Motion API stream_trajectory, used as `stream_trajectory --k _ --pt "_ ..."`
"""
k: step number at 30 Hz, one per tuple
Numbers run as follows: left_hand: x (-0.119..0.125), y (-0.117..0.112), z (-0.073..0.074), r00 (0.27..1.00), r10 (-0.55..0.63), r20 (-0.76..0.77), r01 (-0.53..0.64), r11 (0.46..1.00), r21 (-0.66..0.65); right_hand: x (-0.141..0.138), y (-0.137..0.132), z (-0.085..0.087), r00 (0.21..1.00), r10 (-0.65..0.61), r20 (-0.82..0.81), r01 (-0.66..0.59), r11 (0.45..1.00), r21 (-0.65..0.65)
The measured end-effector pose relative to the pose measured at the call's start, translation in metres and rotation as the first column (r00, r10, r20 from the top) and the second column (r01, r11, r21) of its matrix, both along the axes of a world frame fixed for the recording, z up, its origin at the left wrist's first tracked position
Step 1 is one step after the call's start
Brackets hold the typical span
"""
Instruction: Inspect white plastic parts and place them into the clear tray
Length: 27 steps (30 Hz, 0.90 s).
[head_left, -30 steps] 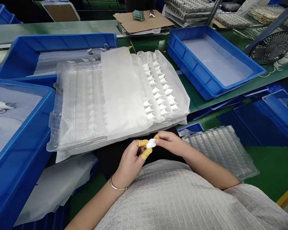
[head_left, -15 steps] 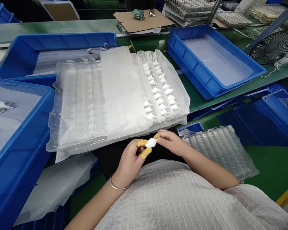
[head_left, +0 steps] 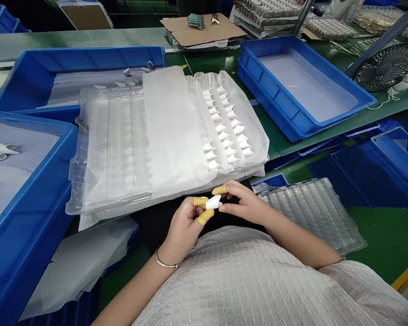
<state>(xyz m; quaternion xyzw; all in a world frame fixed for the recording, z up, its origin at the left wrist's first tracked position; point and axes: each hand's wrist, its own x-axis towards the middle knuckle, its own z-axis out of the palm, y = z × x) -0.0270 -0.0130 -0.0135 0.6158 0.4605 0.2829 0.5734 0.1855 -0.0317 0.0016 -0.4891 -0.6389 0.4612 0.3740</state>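
Blister tray (head_left: 75,183), clear plastic, lies at eleven o'clock from your hands, with white scoop-mouthed tubes (head_left: 238,130) ranked in columns along its right part. A translucent sheet (head_left: 175,131) covers its middle, and film (head_left: 117,140) veils the left columns, so you cannot tell whether those pockets are filled. Between ten and eleven, the far blue crate (head_left: 95,54) has white lining (head_left: 88,83) and a few loose tubes (head_left: 133,78); the tray hides part of it. At nine, the near blue crate (head_left: 51,185) holds several more tubes (head_left: 0,149), cut off by your view's left edge. At one, the upper of two stacked blue crates (head_left: 275,97) carries a pale liner (head_left: 313,88); the lower one's inside is hidden. At three, beside your right forearm, glare makes the pockets of a ribbed clear tray (head_left: 316,215) hard to read.

The single tube (head_left: 212,202) is between your hands: your left hand (head_left: 182,228) pinches its left end in yellow finger cots (head_left: 206,217). Your right hand (head_left: 246,206) has thumb and forefinger parted at the scooped mouth; whether the thumb touches it, you cannot tell.
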Motion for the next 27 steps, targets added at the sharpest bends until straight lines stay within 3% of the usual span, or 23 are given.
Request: stream_trajectory --k 6,11,15,18,23,27 --pt "0.002 0.001 0.002 0.999 -0.030 -0.016 0.031 0.995 0.090 -0.003 0.004 -0.005 0.993 -0.008 -0.119 -0.017 0.978 -0.207" --pt "0.002 0.004 0.004 0.999 -0.039 -0.011 0.039 0.999 0.036 0.000 0.000 0.004 1.000 -0.007 0.005 0.007 0.999 -0.051" --pt "0.002 0.004 0.007 0.999 -0.040 -0.033 0.045 0.986 0.160 0.000 -0.002 0.001 0.995 0.019 0.099 -0.028 0.995 0.093" --pt "0.001 0.003 0.011 0.996 -0.054 -0.073 0.071 0.962 0.265 -0.002 -0.001 -0.004 0.995 0.036 0.096 -0.047 0.992 0.114" --pt "0.001 0.003 0.015 0.986 -0.075 -0.150 0.124 0.929 0.350 -0.003 0.000 -0.004 0.994 0.089 0.058 -0.091 0.996 0.024" --pt "0.001 0.004 0.016 0.966 -0.147 -0.214 0.230 0.866 0.445 0.002 0.002 -0.002 0.977 0.164 -0.136 -0.184 0.971 -0.153"
